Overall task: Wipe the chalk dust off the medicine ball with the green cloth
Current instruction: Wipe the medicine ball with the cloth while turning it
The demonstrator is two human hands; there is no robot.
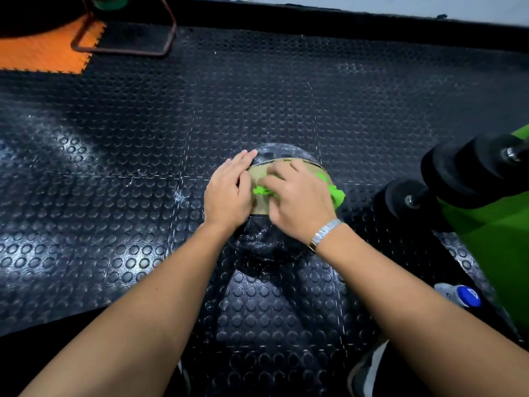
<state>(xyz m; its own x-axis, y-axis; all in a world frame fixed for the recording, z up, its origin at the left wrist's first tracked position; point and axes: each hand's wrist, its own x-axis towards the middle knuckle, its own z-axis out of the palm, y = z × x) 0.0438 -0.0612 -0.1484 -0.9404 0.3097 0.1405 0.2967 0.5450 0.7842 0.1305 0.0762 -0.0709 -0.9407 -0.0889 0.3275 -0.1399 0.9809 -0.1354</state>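
Note:
A black medicine ball (264, 239) with a tan band across its middle rests on the studded black rubber floor. Pale chalk dust shows on its far top. My left hand (229, 193) lies flat against the ball's left side, fingers together, steadying it. My right hand (297, 199) presses a bright green cloth (337, 196) onto the ball's top and right side. The cloth bunches out from under my fingers on both sides. A metal watch is on my right wrist.
Green gym equipment with black foam rollers (463, 179) stands close at the right. A bottle with a blue cap (461, 295) lies at the lower right. A rusty metal frame (126, 35) and an orange mat (43, 55) are far left. My shoes (369, 371) are at the bottom edge.

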